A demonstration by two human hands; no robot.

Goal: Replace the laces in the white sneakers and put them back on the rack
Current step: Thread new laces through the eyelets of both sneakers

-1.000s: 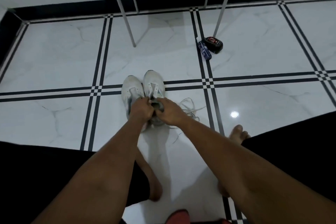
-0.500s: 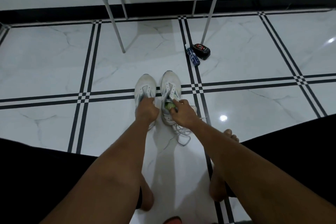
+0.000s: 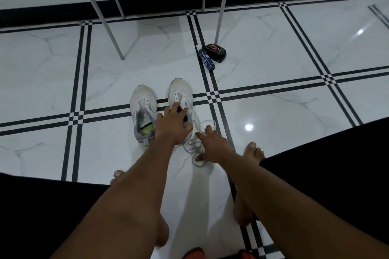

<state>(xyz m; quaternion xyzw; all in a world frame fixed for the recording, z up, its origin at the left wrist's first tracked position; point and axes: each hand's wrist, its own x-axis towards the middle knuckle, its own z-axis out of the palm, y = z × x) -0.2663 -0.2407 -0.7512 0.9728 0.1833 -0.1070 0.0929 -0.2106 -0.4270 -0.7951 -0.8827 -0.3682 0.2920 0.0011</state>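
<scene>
Steadying right sneaker (image 3: 181,99) at frame centre with left hand (image 3: 171,125), fingers spread flat, gripping nothing; right hand (image 3: 212,147) reaching, half-open, onto loose lace (image 3: 194,147) for threading.

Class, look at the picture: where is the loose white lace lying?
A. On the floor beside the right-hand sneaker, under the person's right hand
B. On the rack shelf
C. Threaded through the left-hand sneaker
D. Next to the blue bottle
A: the loose lace lies in a tangle on the floor tiles beside the right-hand sneaker, where the right hand reaches down onto it.
</scene>
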